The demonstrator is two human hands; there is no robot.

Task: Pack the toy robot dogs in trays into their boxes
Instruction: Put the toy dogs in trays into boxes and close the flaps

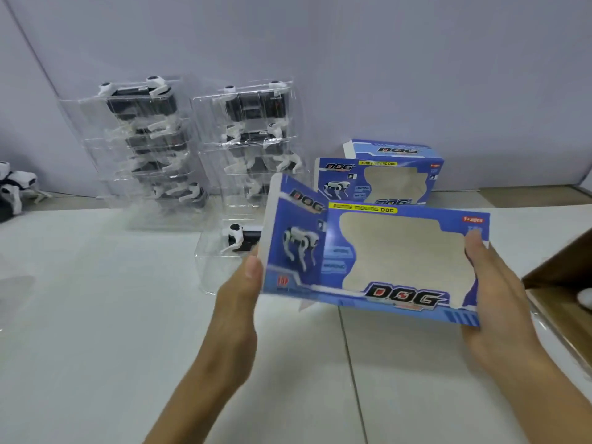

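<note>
A blue "DOG" box [378,254] with an empty window hangs tilted above the white table, its left end flap open. My left hand [240,290] grips its left edge, thumb on the front. My right hand [493,283] holds the right edge, thumb over the front panel. Behind the box lies a clear tray [224,251] with a black-and-white robot dog in it, partly hidden. Two tall stacks of trays with dogs, the left stack [147,149] and the right stack [256,136], stand at the back.
A second blue box [384,177] stands behind the held one by the wall. Loose robot dogs [16,187] lie at the far left. A brown cardboard carton [563,283] sits open at the right edge. The white table [96,315] stretches out in front.
</note>
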